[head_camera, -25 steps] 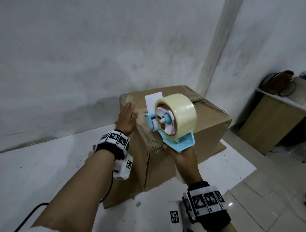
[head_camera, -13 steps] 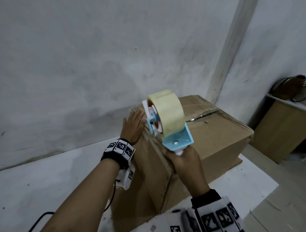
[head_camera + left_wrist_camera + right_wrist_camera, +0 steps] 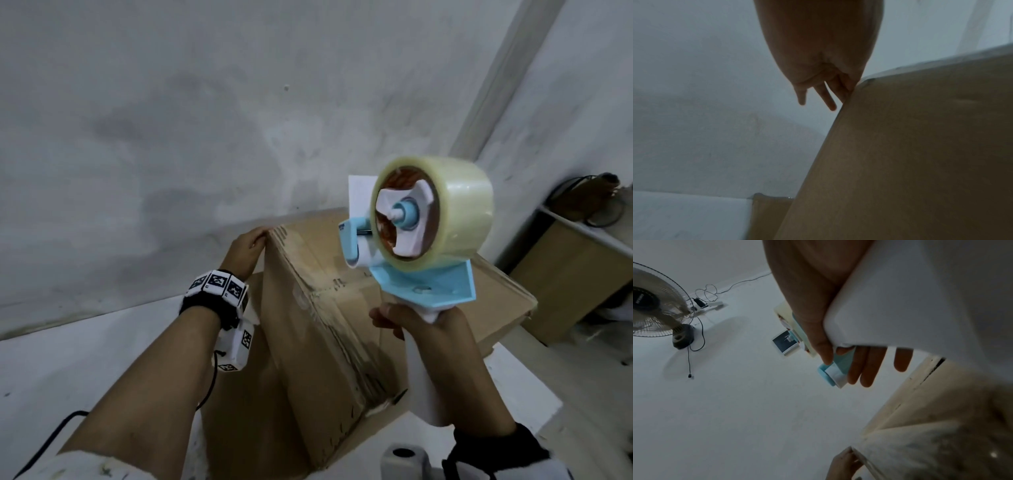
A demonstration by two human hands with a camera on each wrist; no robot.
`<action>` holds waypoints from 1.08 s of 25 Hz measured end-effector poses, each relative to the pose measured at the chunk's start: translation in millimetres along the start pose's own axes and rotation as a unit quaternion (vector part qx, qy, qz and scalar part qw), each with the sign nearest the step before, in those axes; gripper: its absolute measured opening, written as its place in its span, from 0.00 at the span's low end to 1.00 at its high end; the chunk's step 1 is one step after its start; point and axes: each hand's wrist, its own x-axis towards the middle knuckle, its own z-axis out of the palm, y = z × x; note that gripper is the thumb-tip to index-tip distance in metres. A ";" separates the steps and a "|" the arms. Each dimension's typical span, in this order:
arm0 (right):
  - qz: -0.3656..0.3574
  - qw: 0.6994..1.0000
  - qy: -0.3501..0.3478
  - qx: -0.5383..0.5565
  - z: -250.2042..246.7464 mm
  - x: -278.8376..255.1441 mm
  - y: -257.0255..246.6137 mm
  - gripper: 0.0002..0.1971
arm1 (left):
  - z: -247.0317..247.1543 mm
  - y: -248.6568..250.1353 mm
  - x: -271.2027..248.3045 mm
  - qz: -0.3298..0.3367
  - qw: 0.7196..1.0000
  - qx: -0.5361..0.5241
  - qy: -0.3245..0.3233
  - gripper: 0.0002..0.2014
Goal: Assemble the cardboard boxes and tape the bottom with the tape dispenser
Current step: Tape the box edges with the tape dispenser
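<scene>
A brown cardboard box (image 3: 325, 342) stands on the white surface, with shiny tape along its top seam. My left hand (image 3: 247, 246) rests at the box's far left top corner; in the left wrist view its straight fingers (image 3: 829, 100) lie against the box edge (image 3: 920, 146). My right hand (image 3: 423, 330) grips the white handle of the blue tape dispenser (image 3: 428, 284), held in the air above the box top. Its clear tape roll (image 3: 455, 209) faces me. In the right wrist view, thumb and fingers wrap the dispenser (image 3: 835, 369) beside the box (image 3: 941, 418).
A wooden cabinet (image 3: 568, 277) with a brown bag (image 3: 582, 195) on it stands at the right. The grey wall is close behind the box. A floor fan (image 3: 657, 305) and a power strip with cables (image 3: 707, 305) show in the right wrist view.
The dispenser has lifted off the box top and come up toward me. My left hand has slid from the box's near left side to its far corner.
</scene>
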 end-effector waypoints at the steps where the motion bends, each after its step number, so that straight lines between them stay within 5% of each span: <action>1: 0.006 1.000 -0.001 -0.002 1.9 0.7 -0.4 0.11 | 0.8 -1.1 -2.7 -0.005 1.000 -0.021 0.010 0.15; 7: 0.035 0.999 0.005 -0.020 17.1 5.8 17.5 0.07 | 6.1 -3.7 -11.6 -0.014 0.991 -0.097 0.087 0.19; 15: 0.065 0.998 0.001 -0.023 22.6 6.3 16.1 0.05 | -2.9 6.4 -0.9 0.001 0.999 -0.039 -0.026 0.19; 18: 0.068 0.997 -0.014 -0.028 24.4 5.5 15.4 0.05 | -8.5 9.0 4.2 -0.049 0.995 -0.071 -0.054 0.18; 23: 0.066 0.996 -0.023 -0.050 26.7 4.8 15.5 0.16 | -8.6 13.7 0.8 -0.082 0.994 -0.074 0.027 0.13; 27: 0.059 0.997 -0.016 -0.051 26.4 4.1 17.1 0.14 | 0.0 20.4 -8.7 -0.013 0.988 0.107 0.114 0.10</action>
